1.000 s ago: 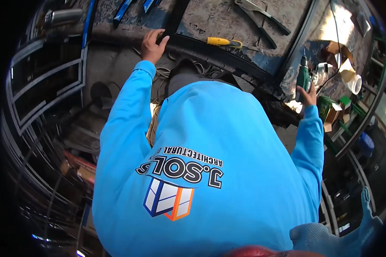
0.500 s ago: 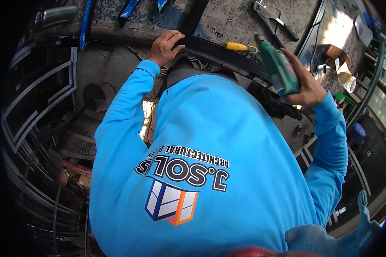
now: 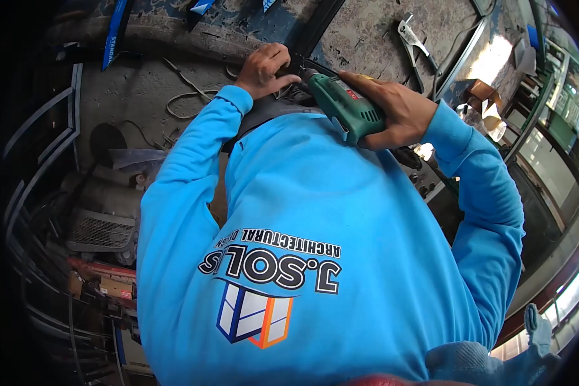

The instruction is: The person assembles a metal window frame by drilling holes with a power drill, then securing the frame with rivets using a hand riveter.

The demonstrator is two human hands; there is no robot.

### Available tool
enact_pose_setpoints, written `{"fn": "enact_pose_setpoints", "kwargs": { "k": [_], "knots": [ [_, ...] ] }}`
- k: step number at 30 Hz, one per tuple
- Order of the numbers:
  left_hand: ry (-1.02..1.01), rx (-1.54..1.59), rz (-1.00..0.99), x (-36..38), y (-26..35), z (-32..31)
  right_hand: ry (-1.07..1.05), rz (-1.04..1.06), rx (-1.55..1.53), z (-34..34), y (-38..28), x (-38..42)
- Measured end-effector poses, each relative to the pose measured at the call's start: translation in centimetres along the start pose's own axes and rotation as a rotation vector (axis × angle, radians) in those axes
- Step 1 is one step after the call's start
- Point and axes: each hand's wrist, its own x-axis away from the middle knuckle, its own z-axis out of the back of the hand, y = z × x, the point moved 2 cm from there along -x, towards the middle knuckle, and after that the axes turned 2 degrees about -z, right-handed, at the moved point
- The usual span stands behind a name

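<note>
My right hand (image 3: 395, 109) is wrapped round a green power drill (image 3: 346, 106), whose front end points up and left, close to the black metal bar (image 3: 318, 29). At the corner where the dark bars meet, my left hand (image 3: 264, 69) has its fingers bent and its thumb stretched toward the drill's tip. Whether those fingers grip the bar or something small cannot be made out. The drill's tip is partly lost against the dark bar.
Locking pliers (image 3: 415, 45) lie on the worn table (image 3: 360, 38). A blue strip (image 3: 114, 35) is at the upper left. An open cardboard box (image 3: 482, 93) stands at the right. Dark frames (image 3: 45, 148) are on the left, and a cable loops on the floor.
The drill in my right hand has moved left, from the table's right part to beside my left hand. My left hand has shifted slightly right. The yellow-handled tool is now mostly hidden.
</note>
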Motion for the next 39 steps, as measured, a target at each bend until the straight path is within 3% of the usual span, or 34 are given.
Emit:
{"fn": "enact_pose_setpoints", "kwargs": {
  "k": [11, 20, 29, 39],
  "knots": [
    [0.122, -0.12, 0.004, -1.4, -0.3, -1.4, 0.014, -0.029, 0.059, -0.6, 0.8, -1.7],
    [0.048, -0.131, 0.1, -1.4, 0.1, -1.4, 0.003, -0.103, 0.084, -0.7, 0.1, -1.5],
    [0.101, -0.119, 0.057, -1.2, 0.0, -1.5, 0.009, -0.085, 0.022, -0.4, 0.0, -1.4],
    [0.13, -0.171, 0.027, -0.9, -0.2, -2.1, 0.132, -0.198, 0.161, -0.3, -2.7, -2.7]
  ]
}}
